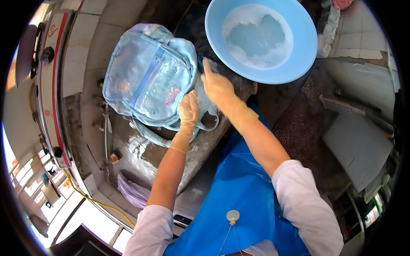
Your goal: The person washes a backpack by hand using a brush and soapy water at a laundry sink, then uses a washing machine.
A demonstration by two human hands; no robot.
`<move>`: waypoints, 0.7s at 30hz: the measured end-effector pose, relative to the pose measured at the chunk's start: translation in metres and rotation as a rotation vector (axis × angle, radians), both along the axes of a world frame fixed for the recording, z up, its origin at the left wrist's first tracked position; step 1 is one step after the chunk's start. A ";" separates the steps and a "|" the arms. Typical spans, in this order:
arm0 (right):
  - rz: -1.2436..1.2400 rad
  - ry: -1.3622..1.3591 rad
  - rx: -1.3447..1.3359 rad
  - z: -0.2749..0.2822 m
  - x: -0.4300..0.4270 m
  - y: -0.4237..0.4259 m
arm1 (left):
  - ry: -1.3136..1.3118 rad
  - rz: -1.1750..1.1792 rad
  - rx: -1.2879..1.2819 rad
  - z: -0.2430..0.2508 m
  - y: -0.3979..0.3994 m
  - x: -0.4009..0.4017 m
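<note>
A light blue school backpack (150,73) with a clear glittery front pocket lies wet on a concrete counter (198,160). My left hand (188,110), in a thin yellowish glove, is closed on the lower right edge of the bag. Gloved the same way, my right hand (219,86) is beside the bag's right side, index finger extended; whether its fingers hold any fabric cannot be told. Straps hang from the bag's lower end. Beyond my right hand stands a round blue plastic basin (304,60) with cloudy, sudsy water (256,38).
A gas stove (51,86) with knobs runs along the left. Near it are a metal pipe (106,137) and a lilac cloth (133,192) on the counter. A yellow hose (99,203) lies at lower left. Grey panels (357,150) stand at right.
</note>
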State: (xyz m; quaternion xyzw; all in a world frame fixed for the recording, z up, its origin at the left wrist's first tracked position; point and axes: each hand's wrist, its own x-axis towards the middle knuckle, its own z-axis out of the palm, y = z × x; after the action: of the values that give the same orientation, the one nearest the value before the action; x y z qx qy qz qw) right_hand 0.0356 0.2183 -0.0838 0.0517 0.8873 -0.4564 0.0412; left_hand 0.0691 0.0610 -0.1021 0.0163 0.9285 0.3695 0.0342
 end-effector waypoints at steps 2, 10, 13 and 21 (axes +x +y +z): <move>0.107 -0.198 0.147 0.024 0.059 -0.018 | 0.052 -0.047 -0.015 -0.001 -0.016 0.005; 0.040 -0.089 0.066 0.008 0.004 -0.011 | 0.000 -0.074 0.131 0.008 -0.006 0.001; 0.258 -0.386 -0.013 0.050 0.083 -0.028 | 0.048 -0.054 0.112 -0.005 -0.035 0.010; 0.101 -0.247 0.120 0.034 0.030 -0.032 | 0.101 -0.112 0.107 0.000 -0.025 0.006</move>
State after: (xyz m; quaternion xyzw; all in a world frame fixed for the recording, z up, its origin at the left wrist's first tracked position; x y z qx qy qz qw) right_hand 0.0652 0.1858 -0.0502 0.0649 0.9026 -0.3902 0.1699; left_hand 0.0755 0.0356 -0.1026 0.0885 0.9055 0.4149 0.0068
